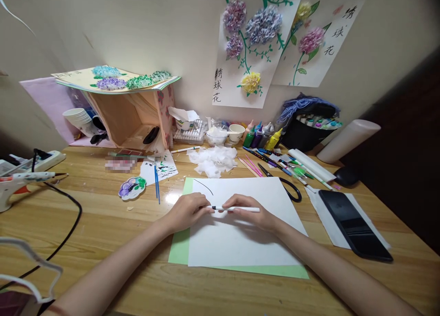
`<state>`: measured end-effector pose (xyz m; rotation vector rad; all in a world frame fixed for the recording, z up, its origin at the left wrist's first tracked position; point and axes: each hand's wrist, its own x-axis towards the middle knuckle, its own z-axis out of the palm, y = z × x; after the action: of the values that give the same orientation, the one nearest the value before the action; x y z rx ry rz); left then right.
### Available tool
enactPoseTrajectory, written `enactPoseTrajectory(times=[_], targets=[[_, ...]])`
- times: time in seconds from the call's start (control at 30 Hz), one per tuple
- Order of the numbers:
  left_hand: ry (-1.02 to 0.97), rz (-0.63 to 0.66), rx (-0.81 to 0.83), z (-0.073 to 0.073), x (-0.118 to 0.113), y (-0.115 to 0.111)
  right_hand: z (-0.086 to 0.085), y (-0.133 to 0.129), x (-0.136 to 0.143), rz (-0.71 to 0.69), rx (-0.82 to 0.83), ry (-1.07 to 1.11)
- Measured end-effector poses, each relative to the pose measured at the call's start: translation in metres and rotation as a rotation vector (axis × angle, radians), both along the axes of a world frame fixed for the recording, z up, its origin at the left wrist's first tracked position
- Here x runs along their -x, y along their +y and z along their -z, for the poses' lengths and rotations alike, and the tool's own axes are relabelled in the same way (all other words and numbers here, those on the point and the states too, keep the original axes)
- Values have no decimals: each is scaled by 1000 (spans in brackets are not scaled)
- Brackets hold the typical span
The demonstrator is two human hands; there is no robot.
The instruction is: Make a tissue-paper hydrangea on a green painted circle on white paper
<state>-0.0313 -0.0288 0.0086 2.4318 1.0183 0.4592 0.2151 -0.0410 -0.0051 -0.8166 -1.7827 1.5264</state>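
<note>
A slim white marker pen (pixel 245 209) with a dark band is held level between my two hands, above a white sheet of paper (pixel 227 247). My left hand (pixel 192 210) pinches its left end, and that tip is hidden in the fingers. Around the white barrel close the fingers of my right hand (pixel 252 210). A single thin black curved line (pixel 205 186) runs across the sheet's upper left corner. Under the white paper lies a light green sheet (pixel 178 249), showing along the left and bottom edges.
Black-handled scissors (pixel 292 191) lie partly under the paper's right edge. Torn white tissue (pixel 213 159) is heaped behind. A phone (pixel 354 224) rests at right; a paint palette (pixel 132 187), brushes (pixel 157 183) and glue gun (pixel 24 181) lie left. Paint bottles (pixel 263 137) stand by the wall.
</note>
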Motion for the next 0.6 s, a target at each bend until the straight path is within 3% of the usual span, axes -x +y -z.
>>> enactPoseTrajectory(times=[0.13, 0.3, 0.43, 0.6], targets=[[-90, -99, 28, -5, 6, 4, 3, 20, 3, 276, 26, 222], [-27, -92, -12, 2, 13, 9, -1, 53, 39, 202, -61, -17], [25, -61, -31, 6, 14, 11, 7, 69, 70, 248, -68, -1], [13, -59, -43, 4, 14, 14, 17, 75, 76, 243, -1, 51]])
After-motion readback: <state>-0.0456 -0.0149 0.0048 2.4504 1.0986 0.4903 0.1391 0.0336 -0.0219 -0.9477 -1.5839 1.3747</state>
